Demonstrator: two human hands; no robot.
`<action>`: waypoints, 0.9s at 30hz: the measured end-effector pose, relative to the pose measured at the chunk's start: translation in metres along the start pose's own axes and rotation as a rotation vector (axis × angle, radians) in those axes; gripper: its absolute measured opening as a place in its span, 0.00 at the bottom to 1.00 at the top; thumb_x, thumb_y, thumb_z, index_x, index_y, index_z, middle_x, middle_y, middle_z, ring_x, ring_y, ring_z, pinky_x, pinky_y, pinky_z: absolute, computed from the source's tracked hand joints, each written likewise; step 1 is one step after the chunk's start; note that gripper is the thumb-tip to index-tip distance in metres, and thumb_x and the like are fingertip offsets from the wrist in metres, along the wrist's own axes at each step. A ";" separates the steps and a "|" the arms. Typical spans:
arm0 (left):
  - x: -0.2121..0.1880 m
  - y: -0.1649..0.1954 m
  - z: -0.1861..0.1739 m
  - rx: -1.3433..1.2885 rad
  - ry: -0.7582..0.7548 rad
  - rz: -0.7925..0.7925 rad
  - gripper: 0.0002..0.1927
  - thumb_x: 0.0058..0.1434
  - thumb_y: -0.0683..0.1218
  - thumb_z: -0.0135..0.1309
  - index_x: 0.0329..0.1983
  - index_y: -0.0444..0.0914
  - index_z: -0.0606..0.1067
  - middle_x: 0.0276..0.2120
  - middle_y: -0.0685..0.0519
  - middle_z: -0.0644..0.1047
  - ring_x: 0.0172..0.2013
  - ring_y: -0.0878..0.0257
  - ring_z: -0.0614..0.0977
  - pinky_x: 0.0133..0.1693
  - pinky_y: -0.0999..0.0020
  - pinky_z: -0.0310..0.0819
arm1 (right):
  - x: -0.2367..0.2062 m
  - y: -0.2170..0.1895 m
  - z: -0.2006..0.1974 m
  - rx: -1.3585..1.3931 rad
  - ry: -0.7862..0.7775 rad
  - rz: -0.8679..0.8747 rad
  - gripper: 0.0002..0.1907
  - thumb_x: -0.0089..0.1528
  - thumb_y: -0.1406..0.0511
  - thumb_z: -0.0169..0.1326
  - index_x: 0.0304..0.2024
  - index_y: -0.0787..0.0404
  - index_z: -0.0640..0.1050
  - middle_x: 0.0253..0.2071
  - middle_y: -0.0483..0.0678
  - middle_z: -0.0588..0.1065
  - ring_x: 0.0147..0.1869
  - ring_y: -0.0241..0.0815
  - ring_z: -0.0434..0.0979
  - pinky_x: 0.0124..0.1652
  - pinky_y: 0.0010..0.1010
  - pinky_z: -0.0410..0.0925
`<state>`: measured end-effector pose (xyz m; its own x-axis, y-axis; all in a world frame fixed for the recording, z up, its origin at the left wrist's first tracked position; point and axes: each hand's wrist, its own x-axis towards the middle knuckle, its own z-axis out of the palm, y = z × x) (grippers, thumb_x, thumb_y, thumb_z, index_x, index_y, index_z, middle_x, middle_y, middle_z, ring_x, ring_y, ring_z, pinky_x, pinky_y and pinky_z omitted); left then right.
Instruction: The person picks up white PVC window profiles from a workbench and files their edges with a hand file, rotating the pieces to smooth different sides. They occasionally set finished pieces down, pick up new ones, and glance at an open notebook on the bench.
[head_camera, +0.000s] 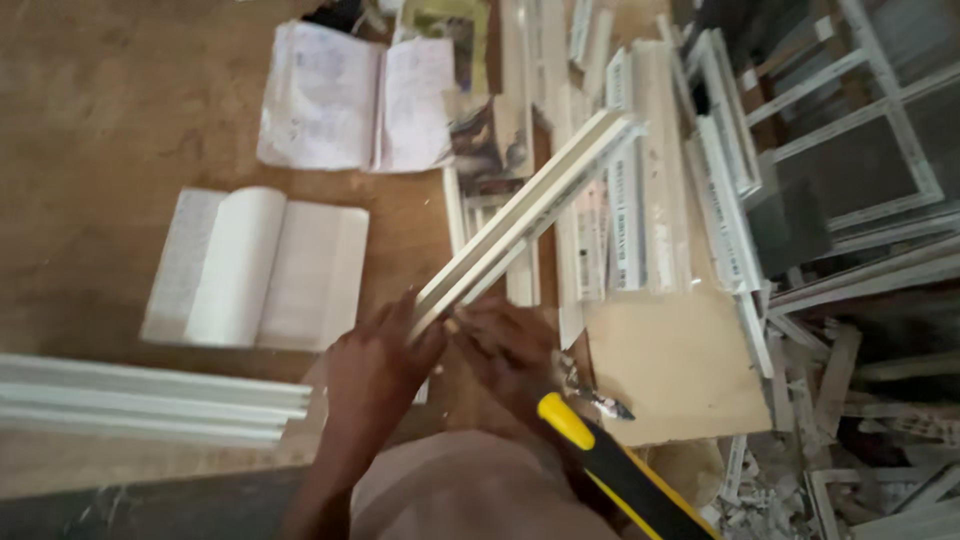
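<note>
So both hands are on the near end of one long white plastic profile strip (525, 215), which angles up off the table (110, 100) toward the far right corner. The left hand (375, 375) has its fingers wrapped closed round that end, and the right hand (505, 345) is pinching it from the other side. It looks light and fairly stiff, hollow, probably a bit slick, so I'd grab it near the end like this or mid-length to stop wobble. One yellow-and-black tool (610, 465) pokes out by the near edge. Two open notebooks (255, 270) lie on the table, plus a stack of similar strips (150, 398) at the left edge.
</note>
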<state>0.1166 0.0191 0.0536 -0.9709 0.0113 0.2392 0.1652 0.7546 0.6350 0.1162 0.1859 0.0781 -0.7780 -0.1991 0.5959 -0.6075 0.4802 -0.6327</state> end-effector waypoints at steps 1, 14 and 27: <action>0.000 0.000 0.000 0.008 -0.008 -0.008 0.23 0.58 0.55 0.60 0.52 0.39 0.78 0.33 0.45 0.82 0.29 0.43 0.83 0.29 0.49 0.77 | 0.001 -0.001 -0.002 -0.018 -0.012 0.005 0.10 0.60 0.72 0.67 0.43 0.64 0.80 0.40 0.51 0.80 0.40 0.43 0.84 0.38 0.28 0.75; -0.001 -0.009 0.014 -0.177 -0.045 -0.045 0.24 0.54 0.53 0.63 0.51 0.38 0.79 0.34 0.42 0.81 0.33 0.43 0.83 0.33 0.50 0.77 | -0.007 0.011 0.002 -0.034 0.002 0.000 0.09 0.60 0.72 0.66 0.42 0.63 0.80 0.39 0.49 0.79 0.37 0.43 0.83 0.36 0.30 0.74; 0.007 0.003 -0.028 -0.562 0.028 -0.106 0.23 0.56 0.49 0.62 0.53 0.35 0.79 0.29 0.45 0.81 0.25 0.61 0.81 0.30 0.65 0.76 | -0.101 0.140 0.023 -0.323 -0.455 0.640 0.15 0.62 0.67 0.58 0.52 0.56 0.80 0.40 0.53 0.83 0.35 0.42 0.83 0.36 0.33 0.75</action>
<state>0.1156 0.0026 0.0777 -0.9835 -0.0688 0.1673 0.1413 0.2855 0.9479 0.1061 0.2538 -0.0817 -0.9868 -0.0967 -0.1296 -0.0064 0.8241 -0.5664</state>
